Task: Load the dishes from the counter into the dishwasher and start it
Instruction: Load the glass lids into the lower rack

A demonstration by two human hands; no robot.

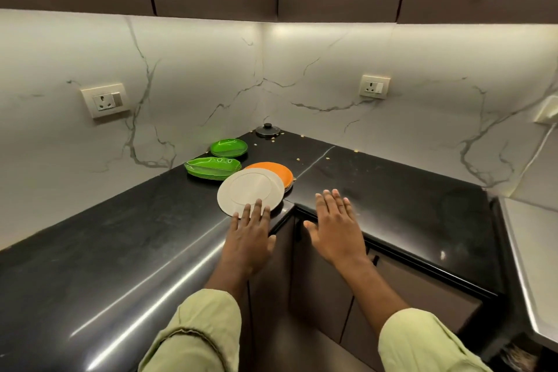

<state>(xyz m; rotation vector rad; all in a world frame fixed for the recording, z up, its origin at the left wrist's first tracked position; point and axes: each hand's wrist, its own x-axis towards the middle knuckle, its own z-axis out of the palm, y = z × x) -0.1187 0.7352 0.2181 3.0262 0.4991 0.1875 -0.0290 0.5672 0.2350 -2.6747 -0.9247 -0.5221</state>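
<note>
The fingers [256, 210] of your left hand [250, 238] lie straight and close together, tips on the near rim of the white plate [249, 189]. Your right hand [335, 229] hovers flat, fingers slightly spread, over the counter [407, 199], holding nothing. An orange plate [273, 170] sits under the white one at its 1 o'clock, and green plates [213, 167] lie at 11. You seem to be at the first pickup. Next, hook under that rim and lift. The dishwasher isn't in view.

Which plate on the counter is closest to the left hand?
The cream plate at the front, lying partly over the orange plate. Fingers of the left hand reach its near rim; the green plates sit farther back.
</note>
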